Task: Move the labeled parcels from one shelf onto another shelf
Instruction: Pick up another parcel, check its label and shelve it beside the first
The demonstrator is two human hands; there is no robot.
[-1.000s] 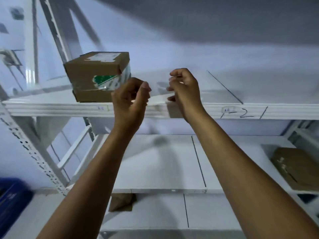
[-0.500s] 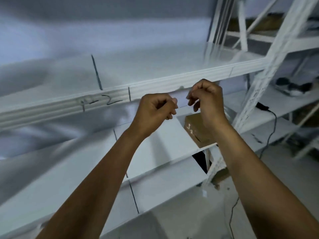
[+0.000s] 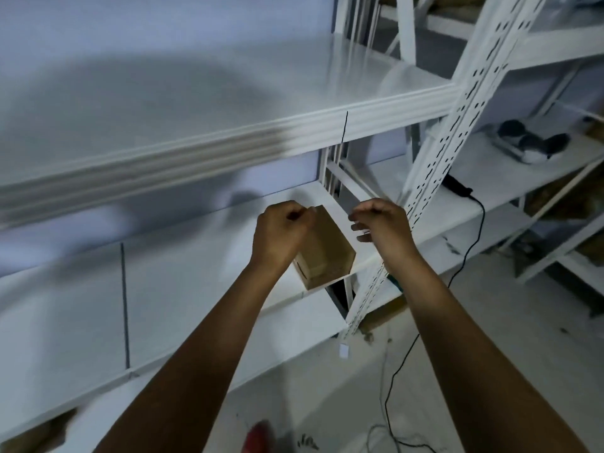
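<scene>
Reach step in hand, by my judgement: loosely curled, empty left hand (image 3: 282,235) and half-spread right hand (image 3: 380,228) flank the brown cardboard parcel (image 3: 327,256) on the white metal shelf (image 3: 183,289) just beyond them; next, grip both sides.

Quick count: one cardboard parcel (image 3: 327,253) in clear view, sitting at the right end of the middle shelf (image 3: 183,289). Two hands (image 3: 281,237) up in front of that parcel, the left one (image 3: 281,237) overlapping its left side, the right one (image 3: 382,227) just right of it. One perforated white upright (image 3: 457,125) right of the parcel. One black cable (image 3: 470,243) hanging further right. Two dark rounded things (image 3: 529,142) on the neighbouring rack, too blurry to name.
</scene>
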